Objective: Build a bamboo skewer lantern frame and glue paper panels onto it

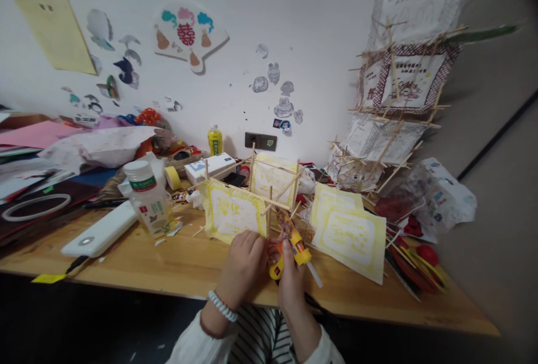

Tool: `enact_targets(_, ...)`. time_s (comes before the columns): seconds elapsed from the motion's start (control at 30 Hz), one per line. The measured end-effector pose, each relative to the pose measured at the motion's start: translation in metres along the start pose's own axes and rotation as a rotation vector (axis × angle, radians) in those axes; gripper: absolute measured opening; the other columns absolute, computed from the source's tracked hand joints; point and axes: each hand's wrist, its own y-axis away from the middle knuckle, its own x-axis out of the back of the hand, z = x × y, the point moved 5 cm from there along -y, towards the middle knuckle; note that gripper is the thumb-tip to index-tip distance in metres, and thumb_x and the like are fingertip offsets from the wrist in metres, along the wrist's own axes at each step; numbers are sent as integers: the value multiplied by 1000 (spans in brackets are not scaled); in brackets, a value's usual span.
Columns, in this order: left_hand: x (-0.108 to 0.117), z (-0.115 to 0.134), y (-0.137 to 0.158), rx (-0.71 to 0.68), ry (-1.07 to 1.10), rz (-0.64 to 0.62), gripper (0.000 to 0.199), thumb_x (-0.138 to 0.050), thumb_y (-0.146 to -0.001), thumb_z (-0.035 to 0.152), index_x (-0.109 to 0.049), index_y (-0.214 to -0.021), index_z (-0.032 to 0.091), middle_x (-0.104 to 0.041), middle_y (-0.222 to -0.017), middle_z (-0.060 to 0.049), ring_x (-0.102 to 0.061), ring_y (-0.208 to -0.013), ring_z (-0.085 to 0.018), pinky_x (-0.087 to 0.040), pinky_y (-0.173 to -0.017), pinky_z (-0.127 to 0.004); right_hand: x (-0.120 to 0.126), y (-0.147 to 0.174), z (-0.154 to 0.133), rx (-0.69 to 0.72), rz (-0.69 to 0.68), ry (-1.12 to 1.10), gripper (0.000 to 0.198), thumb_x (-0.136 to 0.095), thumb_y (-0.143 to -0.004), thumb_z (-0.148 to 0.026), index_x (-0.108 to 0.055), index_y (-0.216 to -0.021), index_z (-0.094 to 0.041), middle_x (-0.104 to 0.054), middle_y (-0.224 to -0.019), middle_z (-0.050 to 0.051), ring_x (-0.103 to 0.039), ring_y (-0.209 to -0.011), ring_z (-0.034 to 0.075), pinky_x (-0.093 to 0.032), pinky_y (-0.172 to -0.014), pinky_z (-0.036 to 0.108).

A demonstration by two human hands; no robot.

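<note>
My right hand (292,280) is wrapped around a yellow hot glue gun (297,243), with a clear glue stick (314,274) poking out of its back end. The gun's nozzle points up and away, beside a corner of a box-like frame of thin wooden sticks (277,204). My left hand (244,263) has its fingers curled at the lower right corner of that frame; its fingertips are partly hidden. A yellow-bordered white paper panel (235,213) covers the frame's front, and another paper panel (273,178) shows at its back.
Two loose yellow-bordered sheets (351,241) lie to the right. A tall paper-and-stick structure (403,84) stands behind them. On the left are a clear bottle (147,201), a white power bank (101,229) and yellow tape (172,178). The table edge (168,292) runs close to me.
</note>
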Motion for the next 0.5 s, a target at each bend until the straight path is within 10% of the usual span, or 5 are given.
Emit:
enact_targets(0.33,76,-18,-24,-194,-176,303,24,-62,-80,14,-52,-102,13,-59,-93,-11,-55,-91,-23,-48,-79,-38,8,0,7,23,69,126,35,-67,-71,-45,-67,-89,-15,-72,-86,9,-67,-77,21,-53,-70,31)
enact_targets(0.5,90,-19,-64,-388,-215,117,46,-62,-81,19,-46,-124,21,-50,-120,-15,-49,-110,-29,-46,-88,-45,6,1,-1,161,49,256,31,-67,-71,-43,-68,-86,-16,-72,-84,8,-67,-76,21,-54,-69,31)
